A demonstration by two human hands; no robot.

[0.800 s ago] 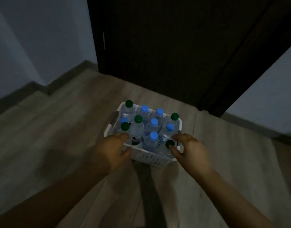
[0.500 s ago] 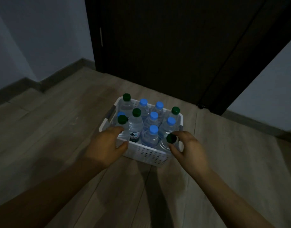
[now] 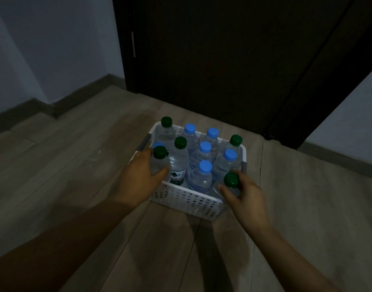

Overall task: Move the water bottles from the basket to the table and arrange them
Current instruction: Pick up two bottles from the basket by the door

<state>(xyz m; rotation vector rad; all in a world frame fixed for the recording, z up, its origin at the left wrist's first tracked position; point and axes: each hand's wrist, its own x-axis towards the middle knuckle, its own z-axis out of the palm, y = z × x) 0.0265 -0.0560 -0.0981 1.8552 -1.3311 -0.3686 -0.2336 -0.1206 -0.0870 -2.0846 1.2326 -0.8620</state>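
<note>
Water bottles (image 3: 204, 175) stand upright in the white perforated basket (image 3: 187, 199), packed tight, long axes vertical, green and blue caps pointing up; the basket sits on the wooden floor (image 3: 75, 165) before a dark door (image 3: 202, 60); the left grip (image 3: 138, 175) wraps the near-left bottle (image 3: 159, 153) at its shoulder; the right grip (image 3: 247, 194) curls round the near-right bottle (image 3: 231, 179) just under its green cap; neighbouring bottles press close against both.

Left hand (image 3: 138, 178), right hand (image 3: 247, 199), fingers (image 3: 247, 180) curled
</note>
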